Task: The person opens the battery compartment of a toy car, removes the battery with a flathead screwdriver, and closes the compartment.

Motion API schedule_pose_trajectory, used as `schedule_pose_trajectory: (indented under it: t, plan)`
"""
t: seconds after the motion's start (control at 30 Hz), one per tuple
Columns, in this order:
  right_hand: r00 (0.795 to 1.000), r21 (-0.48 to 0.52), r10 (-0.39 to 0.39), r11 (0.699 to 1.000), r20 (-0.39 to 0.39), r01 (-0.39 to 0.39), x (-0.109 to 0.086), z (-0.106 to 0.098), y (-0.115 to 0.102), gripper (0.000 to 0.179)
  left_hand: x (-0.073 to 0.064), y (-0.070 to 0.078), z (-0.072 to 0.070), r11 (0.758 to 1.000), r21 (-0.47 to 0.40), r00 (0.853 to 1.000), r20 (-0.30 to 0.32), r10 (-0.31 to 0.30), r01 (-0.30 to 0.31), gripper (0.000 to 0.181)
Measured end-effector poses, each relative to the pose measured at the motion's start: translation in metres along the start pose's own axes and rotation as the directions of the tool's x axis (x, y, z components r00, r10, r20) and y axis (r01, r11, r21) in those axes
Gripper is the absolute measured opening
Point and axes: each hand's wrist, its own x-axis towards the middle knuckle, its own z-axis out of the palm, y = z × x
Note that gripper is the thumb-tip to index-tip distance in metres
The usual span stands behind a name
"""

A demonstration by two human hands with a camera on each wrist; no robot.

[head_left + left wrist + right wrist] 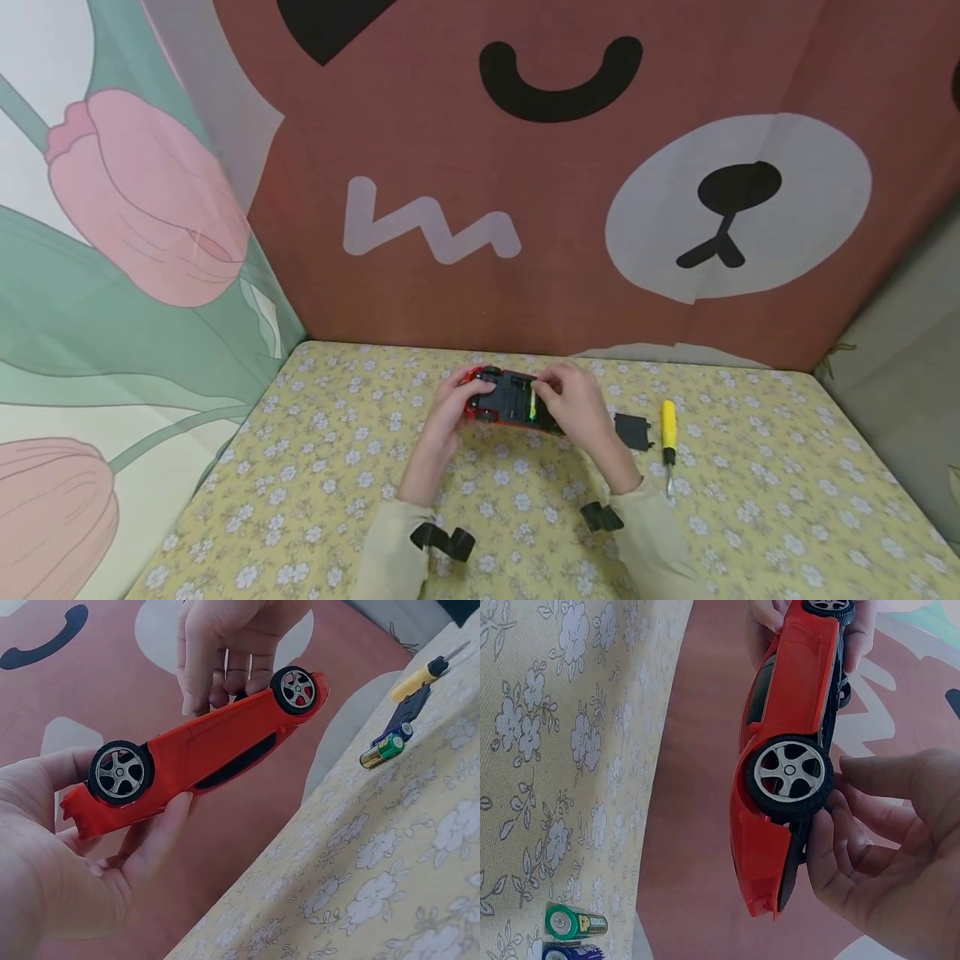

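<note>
A red toy car [202,750] is held upside down, its black underside [504,396] facing up in the head view. My left hand [448,404] grips one end, with the thumb on the underside and the fingers around the body. In the open battery compartment lies a green-and-yellow battery [533,406]. Bent over that compartment, my right hand [576,407] has its thumb and fingertips pinched at the battery's far end. Both wrist views hide these fingertips partly behind the car.
A black battery cover [633,431] and a yellow-handled screwdriver [669,429] lie right of the right hand on the flowered tablecloth [315,475]. Near the cover lie a green battery [382,751] and a blue battery [399,732]. A printed bear curtain [420,300] stands behind the table.
</note>
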Motion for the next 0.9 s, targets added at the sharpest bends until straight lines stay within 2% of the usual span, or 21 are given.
schedule_pose_trajectory:
  t: [0.17,0.33,0.43,0.63,0.9]
  plan:
    - [1.000,0.002,0.006,1.000,-0.014,-0.006,0.0004,-0.0012,0.0008,0.007,-0.0005,0.0006,0.0031,1.000,0.008,1.000,-0.008,0.004,-0.004,0.050]
    - [0.999,0.060,0.027,0.998,-0.022,-0.025,0.0005,-0.0037,-0.0010,0.013,-0.0016,0.0014,0.0040,1.000,-0.007,1.000,-0.022,0.006,-0.006,0.048]
    - [1.000,0.075,0.018,0.997,-0.023,-0.016,0.0003,-0.0050,-0.0013,0.010,-0.0013,0.0021,0.0039,1.000,-0.017,1.000,-0.030,0.000,0.000,0.049]
    - [1.000,0.053,0.005,0.999,-0.022,-0.003,-0.0005,-0.0062,-0.0039,0.011,0.0002,0.0022,0.0040,1.000,-0.014,0.999,-0.040,-0.008,0.007,0.054]
    - [1.000,0.053,0.017,0.998,-0.007,-0.017,-0.0003,-0.0077,-0.0071,0.018,0.0004,0.0022,0.0067,1.000,-0.026,1.000,-0.032,0.000,-0.001,0.052]
